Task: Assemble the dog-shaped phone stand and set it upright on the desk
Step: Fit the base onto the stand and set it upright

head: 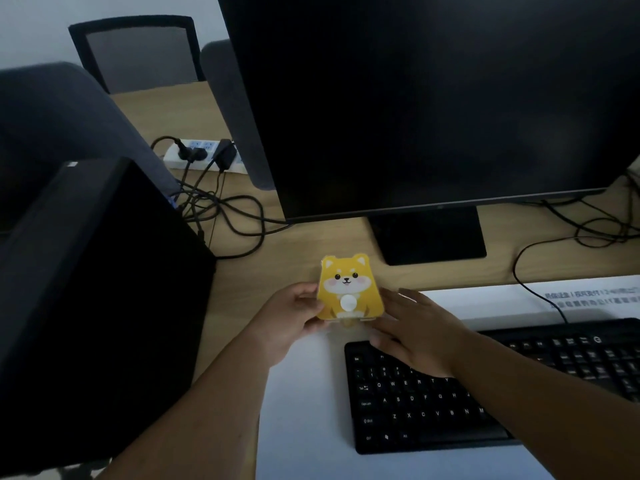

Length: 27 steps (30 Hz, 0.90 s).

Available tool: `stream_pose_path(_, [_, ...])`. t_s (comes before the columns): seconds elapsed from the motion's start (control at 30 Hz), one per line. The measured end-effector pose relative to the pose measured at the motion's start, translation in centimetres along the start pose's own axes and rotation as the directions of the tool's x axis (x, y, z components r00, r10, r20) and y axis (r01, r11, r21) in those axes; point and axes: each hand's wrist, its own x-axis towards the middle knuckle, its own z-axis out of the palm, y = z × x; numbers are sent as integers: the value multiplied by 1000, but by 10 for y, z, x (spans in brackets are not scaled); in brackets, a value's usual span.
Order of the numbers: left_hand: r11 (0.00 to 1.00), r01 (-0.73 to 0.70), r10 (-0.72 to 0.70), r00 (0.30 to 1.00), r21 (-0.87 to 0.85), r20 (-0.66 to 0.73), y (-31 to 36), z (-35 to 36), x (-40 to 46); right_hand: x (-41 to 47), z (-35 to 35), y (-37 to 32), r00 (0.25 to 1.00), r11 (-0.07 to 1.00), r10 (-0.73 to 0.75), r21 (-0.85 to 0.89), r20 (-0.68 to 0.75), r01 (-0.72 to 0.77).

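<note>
The yellow dog-shaped phone stand [349, 289] stands upright near the middle of the wooden desk [304, 251], its cartoon face toward me and a small base piece showing under its lower edge. My left hand [294, 320] grips its left side with fingers curled around the edge. My right hand [419, 334] lies flat with fingers spread, its fingertips at the stand's lower right corner and its palm over the keyboard's top-left corner. Whether the right fingers pinch the stand is unclear.
A black keyboard [450, 403] lies on a white mat [304, 410] in front. A large dark monitor [433, 98] and its base [429, 233] stand behind the stand. A black computer tower [97, 289] is at left; a power strip [201, 154] and cables lie behind.
</note>
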Motion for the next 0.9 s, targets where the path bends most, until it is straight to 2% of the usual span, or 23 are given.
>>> stream_pose_path(0.23, [999, -34, 33, 999, -34, -11, -5, 2, -2, 2, 3, -4, 998, 993, 4, 115, -64, 3])
stream_pose_path(0.5, [995, -76, 74, 997, -69, -39, -4, 1, 2, 3, 12, 0, 996, 995, 4, 102, -87, 5])
stream_pose_path(0.9, [984, -172, 170, 983, -34, -68, 9, 5, 4, 2, 15, 1, 996, 997, 30, 67, -85, -25])
